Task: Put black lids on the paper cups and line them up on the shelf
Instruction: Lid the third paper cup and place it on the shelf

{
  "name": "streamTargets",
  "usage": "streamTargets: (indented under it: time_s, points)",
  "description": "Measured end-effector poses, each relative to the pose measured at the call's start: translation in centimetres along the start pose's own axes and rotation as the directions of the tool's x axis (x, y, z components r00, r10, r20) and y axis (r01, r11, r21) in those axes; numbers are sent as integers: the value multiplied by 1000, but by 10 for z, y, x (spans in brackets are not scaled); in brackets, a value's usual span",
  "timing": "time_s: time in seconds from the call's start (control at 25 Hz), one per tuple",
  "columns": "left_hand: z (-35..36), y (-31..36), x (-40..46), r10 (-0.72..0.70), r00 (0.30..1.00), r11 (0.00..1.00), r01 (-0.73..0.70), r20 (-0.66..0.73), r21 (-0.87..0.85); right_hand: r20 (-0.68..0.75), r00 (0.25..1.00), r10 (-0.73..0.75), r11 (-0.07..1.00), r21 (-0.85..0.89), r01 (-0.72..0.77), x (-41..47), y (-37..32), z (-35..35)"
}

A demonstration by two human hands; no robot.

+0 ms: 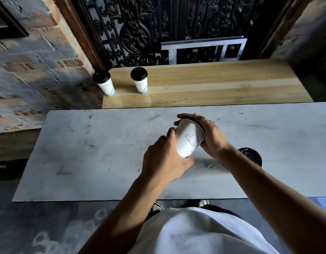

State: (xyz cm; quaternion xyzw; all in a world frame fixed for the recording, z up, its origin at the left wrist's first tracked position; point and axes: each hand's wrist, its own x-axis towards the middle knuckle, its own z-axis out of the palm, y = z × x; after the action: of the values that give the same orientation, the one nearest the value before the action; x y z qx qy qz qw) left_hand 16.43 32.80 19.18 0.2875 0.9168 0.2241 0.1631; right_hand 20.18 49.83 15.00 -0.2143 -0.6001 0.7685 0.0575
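Note:
A white paper cup [188, 140] with a line drawing is held tilted above the grey table [85, 153], its mouth facing away from me. My left hand [164, 162] grips the cup's base and side. My right hand [206, 136] wraps over a black lid [194, 121] at the cup's rim. Two lidded cups stand on the wooden shelf [213, 85] beyond the table: one [104, 83] at the shelf's left end, another [139, 80] just to its right.
A black round object [253, 156], likely stacked lids, sits on the table behind my right forearm. A brick wall runs along the left. Dark carved screens and a metal frame [204, 49] stand behind the shelf. The shelf's right portion is bare wood.

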Motion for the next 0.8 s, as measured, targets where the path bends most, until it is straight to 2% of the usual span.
streamTargets:
  time_s: [0.24,0.32,0.4,0.48,0.56,0.72,0.8]
  points:
    - [-3,-10,-3,-81,994,997,80,79,13,65,998,-9,981,-194,21,-4,4,4]
    - [0,-13,-3,-90,992,996,91,87,-9,54,998,14,995,-104,-8,-2,5,7]
    - [1,-16,-2,-125,985,979,142,116,-147,-24,996,88,984,157,-83,-1,6,9]
    - [0,-16,1,-200,959,857,269,199,-438,-91,987,130,916,393,-85,-2,8,9]
    - [1,-15,5,-270,926,653,377,263,-658,-99,987,128,876,479,-65,-5,12,12]
    - [7,-8,9,-341,881,333,440,329,-834,-19,985,173,870,471,-144,-14,24,26]
    - [10,-7,9,-342,858,237,474,384,-848,-6,982,187,857,490,-160,-18,28,28]
